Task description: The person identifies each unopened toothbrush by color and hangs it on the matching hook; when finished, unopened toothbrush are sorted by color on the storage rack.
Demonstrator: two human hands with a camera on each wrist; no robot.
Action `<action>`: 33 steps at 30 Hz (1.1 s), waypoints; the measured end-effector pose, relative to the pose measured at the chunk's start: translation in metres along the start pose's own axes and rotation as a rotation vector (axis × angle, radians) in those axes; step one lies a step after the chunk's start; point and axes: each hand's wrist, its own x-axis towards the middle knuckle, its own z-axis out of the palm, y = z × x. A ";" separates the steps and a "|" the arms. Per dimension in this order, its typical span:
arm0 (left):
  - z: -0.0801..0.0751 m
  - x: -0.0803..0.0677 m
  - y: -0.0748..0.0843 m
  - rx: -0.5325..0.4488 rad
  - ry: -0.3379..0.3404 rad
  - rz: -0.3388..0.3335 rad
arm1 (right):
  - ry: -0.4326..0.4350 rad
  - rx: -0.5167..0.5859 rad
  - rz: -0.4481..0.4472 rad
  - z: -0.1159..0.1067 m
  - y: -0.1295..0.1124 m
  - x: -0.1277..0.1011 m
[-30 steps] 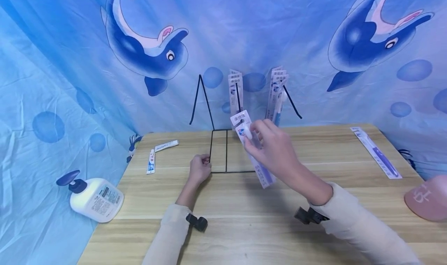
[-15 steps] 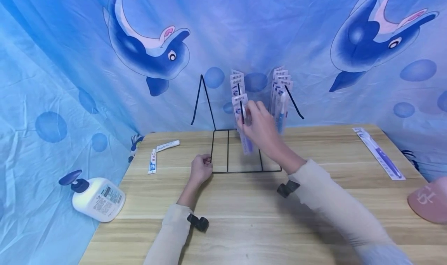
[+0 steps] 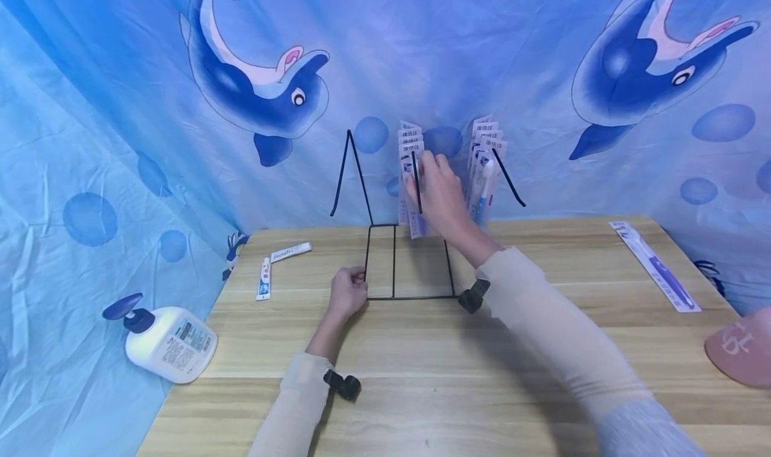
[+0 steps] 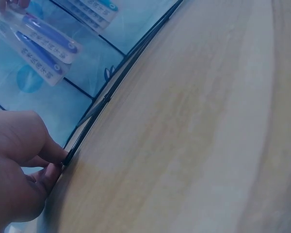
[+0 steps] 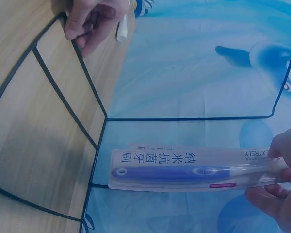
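Your right hand [image 3: 442, 193] pinches the upper end of a packaged toothbrush [image 5: 194, 172] between thumb and fingertips, fingers curled onto the card, so that the pack hangs lengthwise below the grip and its head end meets the middle hook [image 3: 415, 183] of the black wire rack [image 3: 409, 296]. Directly behind the grip, on that same hook, sit several like packs [image 3: 408, 136], the held one lying frontmost against them; just to the right of the grip a second hook carries another row of packs [image 3: 484, 156], while the hook far to the left [image 3: 349, 169] is bare. Down and to the left of the grip, your left hand [image 3: 347, 293] curls its fingers round the front left corner of the rack's base frame, apparently pinning the light wire stand to the wooden table [image 3: 421, 377] so it does not shift under the other hand's push. Farther out lie two small tubes [image 3: 274, 269] to the left, a white pump bottle [image 3: 162, 343] beyond the table's edge, one loose toothbrush pack [image 3: 656, 273] well to the right, and a pink cap [image 3: 743, 350] at the right margin.
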 end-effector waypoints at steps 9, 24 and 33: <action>0.000 0.000 0.000 -0.009 -0.001 -0.011 | -0.004 -0.005 0.038 0.002 0.000 0.006; 0.003 0.000 0.000 0.012 -0.008 -0.007 | 0.004 0.001 0.037 -0.025 -0.005 -0.011; 0.005 0.002 -0.001 -0.030 -0.013 -0.014 | 0.092 -0.131 0.035 -0.109 -0.026 -0.014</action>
